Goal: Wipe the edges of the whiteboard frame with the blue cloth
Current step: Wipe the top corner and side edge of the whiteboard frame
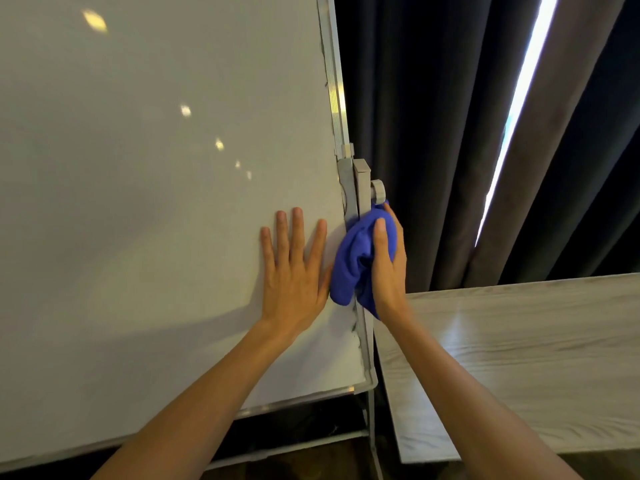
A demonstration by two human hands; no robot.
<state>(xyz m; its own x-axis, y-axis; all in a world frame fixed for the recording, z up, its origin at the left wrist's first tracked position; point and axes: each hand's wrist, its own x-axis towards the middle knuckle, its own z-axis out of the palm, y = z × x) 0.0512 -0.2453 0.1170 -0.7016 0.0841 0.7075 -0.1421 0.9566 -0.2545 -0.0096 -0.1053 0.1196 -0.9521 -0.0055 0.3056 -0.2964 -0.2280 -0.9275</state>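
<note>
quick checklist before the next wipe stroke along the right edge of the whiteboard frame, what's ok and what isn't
1. Blue cloth gripped: ok, the right hand is closed around it, bunched.
2. Cloth on the frame: ok, it presses against the right frame edge just below the grey knob.
3. Board steadied: ok, the left hand lies flat on the whiteboard surface, fingers spread.
4. Path upward: not ok, the knob and its bracket stick out right above the cloth.
5. Path downward: ok, the edge runs bare to the bottom corner.
6. Edge already clean: cannot tell; dark specks show below the cloth.
</note>
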